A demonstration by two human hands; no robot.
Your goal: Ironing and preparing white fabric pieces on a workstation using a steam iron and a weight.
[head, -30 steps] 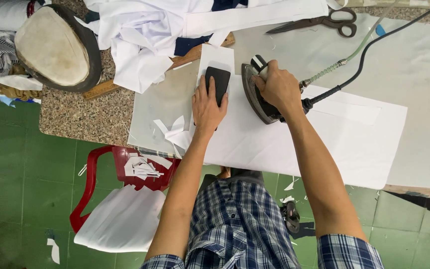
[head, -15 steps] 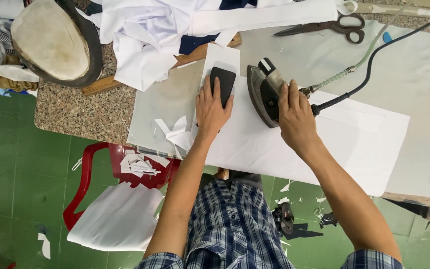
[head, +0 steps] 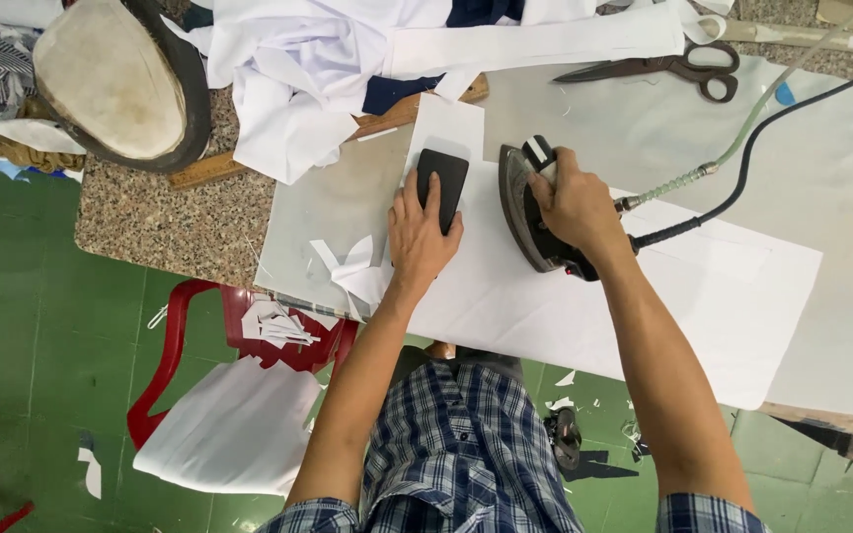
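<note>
My left hand (head: 420, 233) presses flat on a small black block (head: 443, 184) that lies on a strip of white fabric (head: 446, 128). My right hand (head: 573, 204) grips the handle of a dark steam iron (head: 526, 210), which rests on the large white fabric sheet (head: 644, 296) just right of the block. The iron's black cord (head: 742, 192) and a pale green hose (head: 733, 153) run off to the upper right.
Black scissors (head: 668, 67) lie at the back. A heap of white and navy cloth (head: 348, 59) sits upper left beside a round padded form (head: 111, 84). A red plastic chair (head: 239, 341) with fabric scraps stands below the table's left edge. Green tiled floor lies beneath.
My right hand let go of the iron half a second ago and has gripped its handle again. The left hand stays on the black block.
</note>
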